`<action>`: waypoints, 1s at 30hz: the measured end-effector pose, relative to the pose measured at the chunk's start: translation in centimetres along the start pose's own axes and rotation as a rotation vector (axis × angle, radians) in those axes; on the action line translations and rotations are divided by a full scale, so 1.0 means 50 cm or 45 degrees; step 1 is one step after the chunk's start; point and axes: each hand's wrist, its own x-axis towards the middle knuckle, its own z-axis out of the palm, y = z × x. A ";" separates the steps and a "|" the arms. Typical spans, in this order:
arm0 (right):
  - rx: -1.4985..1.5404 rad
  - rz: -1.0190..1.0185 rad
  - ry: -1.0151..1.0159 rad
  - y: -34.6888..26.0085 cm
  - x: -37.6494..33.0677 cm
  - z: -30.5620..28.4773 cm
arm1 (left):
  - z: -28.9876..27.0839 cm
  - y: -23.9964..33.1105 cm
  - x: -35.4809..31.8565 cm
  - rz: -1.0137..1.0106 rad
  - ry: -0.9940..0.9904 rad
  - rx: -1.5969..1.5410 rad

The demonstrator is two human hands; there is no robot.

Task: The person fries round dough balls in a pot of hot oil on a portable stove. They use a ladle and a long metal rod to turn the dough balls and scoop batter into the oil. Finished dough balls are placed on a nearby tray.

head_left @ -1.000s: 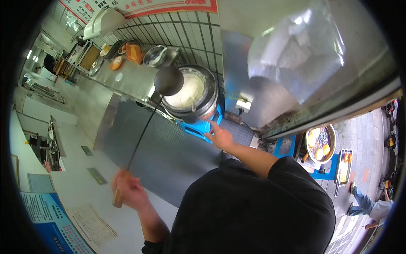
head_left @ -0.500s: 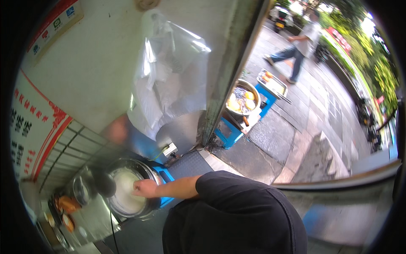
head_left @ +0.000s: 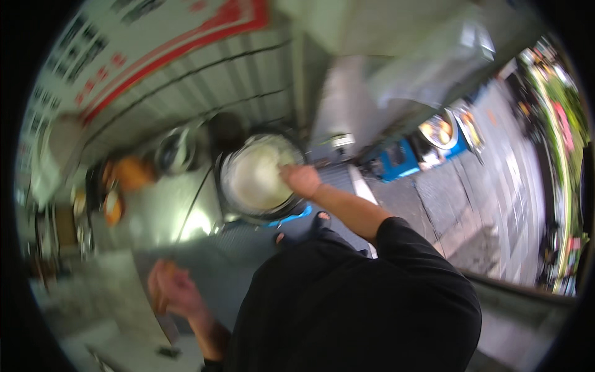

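- Since half a second ago the view has swung back down and left, so the large round pot (head_left: 257,180) of pale liquid sits near the middle of the picture instead of the lower left corner; the right hand (head_left: 302,180) has stayed at its rim.
- Right hand: resting on the pot's right rim, fingers curled toward the pale contents. Motion blur hides whether it grips the rim or merely touches it, so I cannot tell.
- Left hand (head_left: 172,286): well below and left of the pot, clenched around the end of a long thin handle (head_left: 189,211) that runs up to a dark ladle head (head_left: 224,129) just above the pot's far rim.
- Left of the pot: a steel counter (head_left: 161,217) with a metal bowl (head_left: 175,150) and orange items (head_left: 127,173).
- Risks, as I judge them:
  - the long handle is held only at its far end, so the ladle head could swing and knock the pot's rim or slop liquid (little control at that reach);
  - the right hand lies close to contents that may be hot;
  - the pot stands at the counter's edge, above the person's feet.
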 end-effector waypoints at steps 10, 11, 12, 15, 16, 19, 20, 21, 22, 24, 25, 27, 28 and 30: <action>0.383 -0.482 -0.124 -0.067 -0.033 0.014 | -0.024 0.053 -0.025 -0.970 0.191 -0.932; 0.451 -0.437 -0.115 -0.055 -0.052 0.007 | -0.024 0.057 -0.029 -0.968 0.194 -0.917; 0.520 -0.388 -0.108 -0.040 -0.069 0.001 | -0.024 0.063 -0.033 -0.977 0.193 -0.902; 1.544 0.610 -0.468 0.031 -0.083 -0.012 | -0.020 0.081 -0.037 -1.010 0.203 -0.894; 1.700 0.753 -0.465 0.053 -0.088 -0.016 | -0.020 0.087 -0.035 -1.028 0.207 -0.897; 2.091 1.086 -0.409 0.092 -0.103 -0.023 | -0.013 0.096 -0.027 -1.001 0.185 -0.893; 2.137 1.074 -0.373 0.097 -0.106 -0.028 | -0.011 0.097 -0.025 -1.003 0.175 -0.891; 2.174 1.076 -0.337 0.101 -0.108 -0.036 | -0.010 0.098 -0.024 -1.023 0.174 -0.892; 2.190 1.104 -0.297 0.102 -0.108 -0.045 | -0.009 0.097 -0.024 -1.061 0.175 -0.886; 2.169 1.022 -0.198 0.104 -0.106 -0.076 | -0.004 0.094 -0.025 -1.057 0.178 -0.898; 2.145 0.992 -0.148 0.105 -0.103 -0.097 | -0.001 0.091 -0.024 -1.065 0.184 -0.901; 2.115 0.938 -0.060 0.102 -0.093 -0.142 | 0.004 0.090 -0.025 -1.075 0.142 -0.904; 2.091 0.911 -0.014 0.099 -0.086 -0.166 | 0.008 0.089 -0.024 -1.126 0.124 -0.881; 2.073 0.839 0.076 0.084 -0.075 -0.213 | 0.018 0.092 -0.024 -1.118 0.087 -0.902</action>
